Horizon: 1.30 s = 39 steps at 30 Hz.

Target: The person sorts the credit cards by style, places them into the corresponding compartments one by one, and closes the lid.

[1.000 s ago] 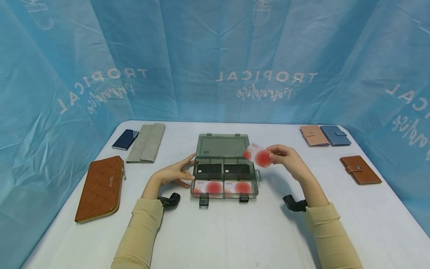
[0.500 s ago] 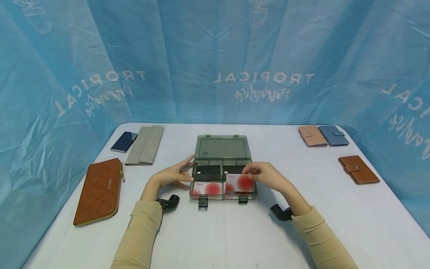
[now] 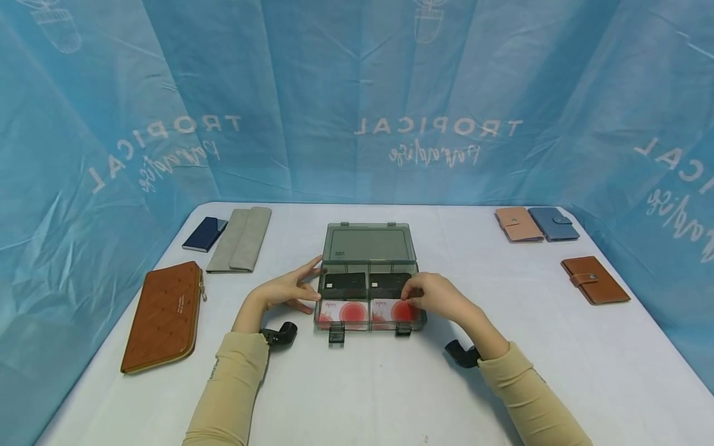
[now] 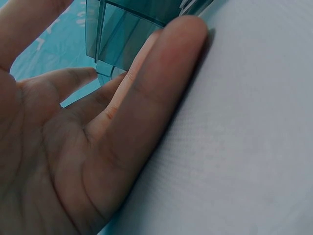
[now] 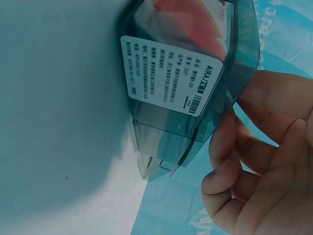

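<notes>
A translucent grey-green divided box (image 3: 370,265) lies on the table with its lid (image 3: 369,243) swung back. Black cards with a small chip mark, one at back left (image 3: 344,285) and one at back right (image 3: 385,284), sit in the rear compartments. In the front left compartment is a pink-and-red card (image 3: 341,312). My right hand (image 3: 437,298) pinches the upper edge of a matching card (image 3: 386,311) in the front right compartment; its fingertips are hidden behind the box wall in the right wrist view. My left hand (image 3: 284,290) touches the box's left side with extended fingers.
Left of the box lie a brown zip wallet (image 3: 164,316), a grey folding wallet (image 3: 240,240) and a navy card holder (image 3: 204,234). To the right are a tan wallet (image 3: 519,224), a blue wallet (image 3: 554,223) and a brown strap wallet (image 3: 595,280). Blue curtains (image 3: 357,161) hang behind.
My right hand has moved left and down from beside the lid, bringing the pink-and-red card into the front right compartment. The left hand stays at the box's left side.
</notes>
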Available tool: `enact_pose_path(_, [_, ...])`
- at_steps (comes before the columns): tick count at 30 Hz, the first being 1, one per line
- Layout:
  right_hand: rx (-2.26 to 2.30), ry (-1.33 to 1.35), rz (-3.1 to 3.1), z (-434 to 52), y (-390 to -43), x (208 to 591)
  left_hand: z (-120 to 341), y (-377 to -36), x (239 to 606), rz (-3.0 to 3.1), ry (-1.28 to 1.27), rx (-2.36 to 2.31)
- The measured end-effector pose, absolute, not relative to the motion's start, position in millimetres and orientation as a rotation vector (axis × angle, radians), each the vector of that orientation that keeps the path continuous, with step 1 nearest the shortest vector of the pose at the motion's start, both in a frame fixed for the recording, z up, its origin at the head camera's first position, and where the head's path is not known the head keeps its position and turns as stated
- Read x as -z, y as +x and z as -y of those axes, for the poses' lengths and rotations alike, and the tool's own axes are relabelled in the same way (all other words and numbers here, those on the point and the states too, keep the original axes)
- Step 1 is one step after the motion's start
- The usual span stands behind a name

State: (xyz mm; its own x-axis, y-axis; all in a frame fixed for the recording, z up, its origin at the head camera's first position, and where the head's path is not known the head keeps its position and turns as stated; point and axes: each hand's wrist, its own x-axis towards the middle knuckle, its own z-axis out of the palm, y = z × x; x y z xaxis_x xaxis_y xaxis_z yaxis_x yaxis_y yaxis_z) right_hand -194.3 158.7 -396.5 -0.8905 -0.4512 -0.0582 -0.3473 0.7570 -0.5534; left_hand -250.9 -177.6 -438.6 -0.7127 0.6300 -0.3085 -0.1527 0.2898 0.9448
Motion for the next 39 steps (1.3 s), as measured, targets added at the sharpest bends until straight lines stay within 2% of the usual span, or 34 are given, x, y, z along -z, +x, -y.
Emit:
enact_pose_path(8, [0.672,-0.672,-2.824,-157,-194,396,178,-251,439,-1.890,0.425,-1.494])
enact_pose_path(12, [0.785,-0.633,-2.802,-163,-200,395,178,-251,439,-1.882,0.431,-1.497])
enact_pose_path(19, [1.270,-0.348,-2.549,-185,-246,400,178,-250,439,-1.886,0.424,-1.496])
enact_pose_path(22, [1.305,-0.198,-2.404,-190,-266,404,178,-250,438,-1.889,0.421,-1.495])
enact_pose_path(30, [1.497,-0.020,-2.199,-183,-300,421,178,-250,439,-1.877,0.431,-1.499])
enact_pose_path(34, [1.624,-0.041,-2.148,-182,-304,423,178,-249,439,-1.862,0.424,-1.511])
enact_pose_path(39, [1.781,-0.212,-2.175,-183,-299,416,177,-249,438,-1.865,0.411,-1.518])
